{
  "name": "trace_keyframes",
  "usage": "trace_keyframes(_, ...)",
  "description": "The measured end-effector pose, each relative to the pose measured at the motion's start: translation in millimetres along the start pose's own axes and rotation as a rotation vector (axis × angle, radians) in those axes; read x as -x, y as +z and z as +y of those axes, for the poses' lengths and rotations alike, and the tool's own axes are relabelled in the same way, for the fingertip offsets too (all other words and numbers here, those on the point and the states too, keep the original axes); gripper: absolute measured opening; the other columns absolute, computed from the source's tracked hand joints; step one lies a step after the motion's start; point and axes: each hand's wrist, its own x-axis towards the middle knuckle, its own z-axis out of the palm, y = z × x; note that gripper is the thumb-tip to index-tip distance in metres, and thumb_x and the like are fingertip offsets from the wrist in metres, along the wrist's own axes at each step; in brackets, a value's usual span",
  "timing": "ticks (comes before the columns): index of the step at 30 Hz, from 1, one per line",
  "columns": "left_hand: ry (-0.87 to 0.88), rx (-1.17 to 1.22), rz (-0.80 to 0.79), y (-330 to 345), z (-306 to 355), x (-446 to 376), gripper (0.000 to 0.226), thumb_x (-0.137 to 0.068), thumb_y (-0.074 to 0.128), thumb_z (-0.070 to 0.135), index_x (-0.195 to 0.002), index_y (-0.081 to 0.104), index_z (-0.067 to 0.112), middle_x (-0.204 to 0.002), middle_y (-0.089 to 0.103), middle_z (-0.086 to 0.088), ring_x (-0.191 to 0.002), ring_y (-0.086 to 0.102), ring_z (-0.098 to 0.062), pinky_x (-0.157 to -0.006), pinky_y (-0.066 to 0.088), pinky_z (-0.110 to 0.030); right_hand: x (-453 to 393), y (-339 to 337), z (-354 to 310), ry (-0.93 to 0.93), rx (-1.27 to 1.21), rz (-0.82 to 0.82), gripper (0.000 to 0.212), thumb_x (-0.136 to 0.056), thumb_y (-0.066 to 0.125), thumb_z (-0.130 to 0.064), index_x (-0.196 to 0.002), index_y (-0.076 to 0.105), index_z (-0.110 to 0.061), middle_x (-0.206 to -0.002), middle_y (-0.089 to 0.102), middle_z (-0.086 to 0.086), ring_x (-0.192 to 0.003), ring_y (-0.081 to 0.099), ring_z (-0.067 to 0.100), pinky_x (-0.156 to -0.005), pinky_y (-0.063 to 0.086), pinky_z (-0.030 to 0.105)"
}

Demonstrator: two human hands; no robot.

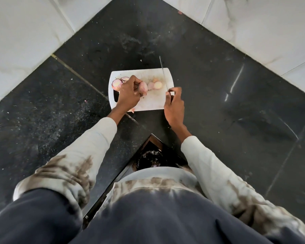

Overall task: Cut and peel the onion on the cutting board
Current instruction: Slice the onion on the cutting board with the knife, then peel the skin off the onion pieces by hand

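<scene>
My left hand [128,93] pinches one onion piece [143,86] on the cutting board [148,103]; my right hand [173,104] grips the knife [163,73]. Between my hands lie cut pieces [155,85]. I judge some peeling is left.

One cutting board [153,103], one knife [163,73], about five onion pieces [158,84], two hands [128,93].

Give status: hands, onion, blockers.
Left hand gripping onion piece over cutting board. Right hand holds knife, blade raised. Cut onion halves mid-board, peels at left edge. Nothing blocking.
</scene>
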Motion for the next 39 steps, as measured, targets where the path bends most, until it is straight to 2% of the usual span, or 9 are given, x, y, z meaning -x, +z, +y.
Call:
trace_keyframes(2,-0.002,-0.01,-0.023,-3,0,0,0.043,-0.086,0.084,0.007,-0.121,0.06,0.014,-0.118,0.068,0.005,-0.109,0.066,-0.013,-0.094,0.057,-0.024,-7,-9,2,0.041,0.047,0.067,0.023,-0.106,0.055,-0.034,-0.122,0.041,-0.024,-0.092,0.067,-0.005,-0.077,0.067,0.019,-0.072,0.055,0.039)
trace_keyframes(6,-0.008,-0.021,-0.041,-5,3,-1,0.042,-0.089,0.081,0.006,-0.125,0.06,0.014,-0.124,0.068,0.002,-0.111,0.064,-0.013,-0.096,0.055,-0.023,-11,-22,9,0.159,0.066,0.113,0.026,-0.104,0.06,-0.031,-0.119,0.043,-0.019,-0.097,0.065,-0.003,-0.083,0.065,0.021,-0.074,0.049,0.034)
trace_keyframes(10,-0.02,-0.007,-0.051,-7,7,-3,0.042,-0.091,0.08,0.007,-0.129,0.062,0.012,-0.127,0.068,0.002,-0.113,0.064,-0.013,-0.09,0.048,-0.01,-11,-23,16,0.197,0.047,0.116,0.026,-0.102,0.064,-0.018,-0.118,0.044,-0.018,-0.105,0.068,0.003,-0.092,0.066,0.022,-0.08,0.052,0.034)
trace_keyframes(14,-0.037,0.01,-0.031,-5,6,-6,0.042,-0.094,0.079,0.012,-0.133,0.065,0.013,-0.134,0.07,-0.003,-0.119,0.065,-0.015,-0.102,0.053,-0.025,-17,-22,19,0.195,0.064,0.131,0.025,-0.098,0.066,-0.01,-0.109,0.045,-0.018,-0.107,0.06,0.0,-0.101,0.063,0.022,-0.085,0.05,0.035)
trace_keyframes(18,-0.1,0.077,0.007,-5,10,-6,0.039,-0.098,0.076,0.015,-0.135,0.065,0.013,-0.134,0.069,-0.002,-0.117,0.063,-0.011,-0.101,0.052,-0.024,-23,-16,22,0.181,0.162,0.175,0.028,-0.092,0.068,-0.006,-0.111,0.05,-0.012,-0.119,0.056,0.008,-0.108,0.058,0.03,-0.094,0.052,0.044)
trace_keyframes(24,-0.391,0.566,0.048,0,5,-13,0.019,-0.107,0.062,0.018,-0.123,0.071,0.01,-0.126,0.075,-0.007,-0.115,0.075,-0.023,-0.102,0.061,-0.042,-35,-10,7,0.274,0.408,0.21,0.039,-0.084,0.069,-0.01,-0.118,0.053,-0.019,-0.127,0.05,0.006,-0.118,0.048,0.032,-0.091,0.041,0.045)
trace_keyframes(28,-0.482,0.835,0.015,0,9,-15,0.03,-0.111,0.056,0.02,-0.131,0.067,0.0,-0.124,0.076,-0.017,-0.109,0.078,-0.026,-0.094,0.064,-0.037,-47,-5,-11,0.106,0.303,0.137,0.037,-0.087,0.072,-0.015,-0.119,0.057,-0.025,-0.128,0.05,0.002,-0.119,0.045,0.026,-0.093,0.037,0.042)
trace_keyframes(32,-0.517,0.891,-0.02,0,10,-15,0.04,-0.112,0.054,0.029,-0.134,0.066,-0.003,-0.119,0.078,-0.019,-0.111,0.078,-0.029,-0.099,0.063,-0.04,-56,12,-28,-0.146,0.096,-0.108,0.035,-0.087,0.078,-0.015,-0.116,0.066,-0.032,-0.114,0.06,-0.009,-0.113,0.049,0.02,-0.096,0.046,0.043)
trace_keyframes(39,-0.542,0.915,-0.031,-5,10,-15,0.047,-0.113,0.049,0.038,-0.129,0.071,-0.001,-0.116,0.079,-0.017,-0.107,0.079,-0.029,-0.099,0.063,-0.043,-56,39,-40,-0.213,0.057,-0.216,0.033,-0.085,0.085,-0.024,-0.111,0.067,-0.036,-0.106,0.067,-0.017,-0.104,0.059,0.016,-0.092,0.054,0.044)
